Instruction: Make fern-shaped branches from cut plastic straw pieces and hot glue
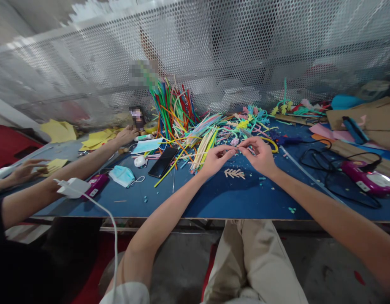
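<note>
My left hand [218,159] and my right hand [258,155] meet fingertip to fingertip above the blue table [182,198]. Both have thumb and fingers pinched together; whatever lies between them is too small to make out. Just below my hands, a beige leaf-shaped piece [235,173] rests on the table. Behind my left hand lies a bundle of cream and yellow pipe cleaners [205,145]. Beyond my fingers is a heap of pastel fuzzy pieces [245,122], some twisted into shapes.
Left of centre are a black phone [163,162], a blue mask [123,175] and a white charger [74,187] with its cable. A co-worker's arm [71,169] reaches in at left. A purple power strip [369,179] and black cables lie right. A perforated metal screen [195,55] stands behind.
</note>
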Available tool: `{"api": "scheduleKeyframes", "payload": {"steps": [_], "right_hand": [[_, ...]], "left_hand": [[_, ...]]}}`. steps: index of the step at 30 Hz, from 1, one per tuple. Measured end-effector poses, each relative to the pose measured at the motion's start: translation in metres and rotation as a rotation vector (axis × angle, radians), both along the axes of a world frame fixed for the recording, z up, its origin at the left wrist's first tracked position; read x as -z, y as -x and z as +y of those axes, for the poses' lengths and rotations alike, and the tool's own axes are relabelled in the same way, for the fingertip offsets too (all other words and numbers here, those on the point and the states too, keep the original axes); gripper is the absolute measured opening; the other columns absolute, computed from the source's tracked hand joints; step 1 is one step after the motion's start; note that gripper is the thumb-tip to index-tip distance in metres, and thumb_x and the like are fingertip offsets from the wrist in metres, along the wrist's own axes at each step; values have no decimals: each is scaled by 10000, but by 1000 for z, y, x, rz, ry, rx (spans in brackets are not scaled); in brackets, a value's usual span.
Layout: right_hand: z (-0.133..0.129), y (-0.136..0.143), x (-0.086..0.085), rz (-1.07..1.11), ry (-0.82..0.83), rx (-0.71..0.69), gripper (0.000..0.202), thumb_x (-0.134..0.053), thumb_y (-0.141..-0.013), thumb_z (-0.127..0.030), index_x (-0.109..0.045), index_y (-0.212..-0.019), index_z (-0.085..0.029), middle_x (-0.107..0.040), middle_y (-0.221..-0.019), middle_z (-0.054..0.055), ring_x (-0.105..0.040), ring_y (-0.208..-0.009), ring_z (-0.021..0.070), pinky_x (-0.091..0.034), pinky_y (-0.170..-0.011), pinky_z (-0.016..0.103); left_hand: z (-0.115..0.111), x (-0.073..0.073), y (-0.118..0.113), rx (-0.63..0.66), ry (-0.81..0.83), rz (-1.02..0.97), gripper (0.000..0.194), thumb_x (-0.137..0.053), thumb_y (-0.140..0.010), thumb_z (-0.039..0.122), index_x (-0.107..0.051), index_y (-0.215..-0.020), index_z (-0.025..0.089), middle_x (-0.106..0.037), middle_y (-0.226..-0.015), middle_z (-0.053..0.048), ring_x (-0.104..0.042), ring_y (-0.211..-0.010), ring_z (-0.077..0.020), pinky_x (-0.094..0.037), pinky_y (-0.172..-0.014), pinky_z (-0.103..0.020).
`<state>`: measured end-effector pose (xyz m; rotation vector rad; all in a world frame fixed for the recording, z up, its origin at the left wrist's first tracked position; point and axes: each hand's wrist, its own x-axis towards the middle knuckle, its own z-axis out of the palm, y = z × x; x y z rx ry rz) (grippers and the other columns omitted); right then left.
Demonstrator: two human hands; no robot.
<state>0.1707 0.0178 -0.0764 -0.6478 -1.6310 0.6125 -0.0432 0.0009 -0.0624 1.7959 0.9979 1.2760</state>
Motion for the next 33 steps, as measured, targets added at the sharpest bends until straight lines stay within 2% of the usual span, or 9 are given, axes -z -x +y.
{"api": "scheduleKeyframes", "payload": {"steps": [5,15,21,27,33], "right_hand": [[-2,0,-3,-6,3,-11,293,-832,-970,-519,-725,-1092,-275,-807,-1033,53,-793,-933,254,-681,-906,453],[1,-1,-1,-15,-32,36,356,-883,-924,-542,-713,-1081,-271,-801,-968,36,-782,-861,239,-672,-860,432],[0,-1,-2,-23,-44,49,301,-845,-958,-535,-717,-1035,-274,-775,-953,33,-752,-855,232,-660,-839,429],[0,0,-2,-5,-25,29,333,-852,-945,-551,-676,-1001,-274,-765,-955,37,-746,-889,241,-652,-873,456],[0,0,-2,17,12,-16,361,-825,-971,-513,-553,-940,-277,-749,-953,28,-754,-915,236,-625,-922,464]], "left_hand": [[-2,-3,-1,-20,13,5,628,-729,-919,833,-867,-1023,229,-813,-851,-75,-502,-659,-158,-430,-607,-345],[-2,-4,-1,-17,20,17,654,-719,-911,854,-873,-1016,227,-800,-844,-76,-521,-658,-166,-440,-616,-356],[-3,-5,0,19,1,-3,521,-736,-967,739,-871,-1022,239,-828,-894,-67,-540,-662,-160,-436,-610,-345],[-1,-2,2,53,4,-11,417,-743,-1004,617,-865,-1063,223,-808,-895,-70,-546,-667,-161,-429,-620,-346],[0,-1,2,58,14,-9,471,-745,-991,669,-867,-1086,224,-827,-942,-76,-529,-663,-156,-413,-620,-343]]}}
